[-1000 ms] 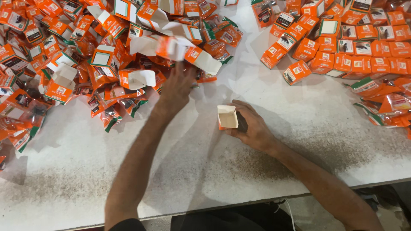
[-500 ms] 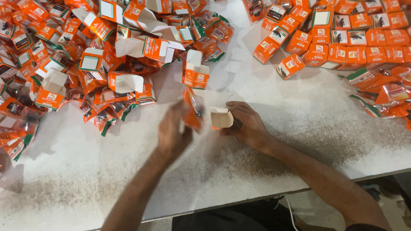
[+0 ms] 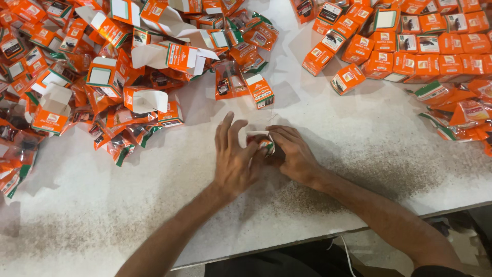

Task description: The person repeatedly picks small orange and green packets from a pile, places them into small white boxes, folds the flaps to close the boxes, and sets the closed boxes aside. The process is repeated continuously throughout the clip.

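Observation:
My left hand (image 3: 233, 159) and my right hand (image 3: 292, 154) meet at the middle of the white table (image 3: 128, 205). Between them is a small orange and white carton (image 3: 261, 141), mostly hidden by the fingers. My right hand wraps around it from the right. The fingers of my left hand press against its left side, with a bit of an orange sachet showing at the carton's mouth. Whether the sachet is fully inside, I cannot tell.
A heap of open orange cartons and loose sachets (image 3: 102, 72) fills the far left. Closed orange cartons (image 3: 410, 46) lie in rows at the far right, with orange sachets (image 3: 461, 113) beside them. A lone carton (image 3: 260, 90) lies just beyond my hands.
My left hand reached into the heap, came back with an orange sachet, and now pushes it at the carton that my right hand has kept holding.

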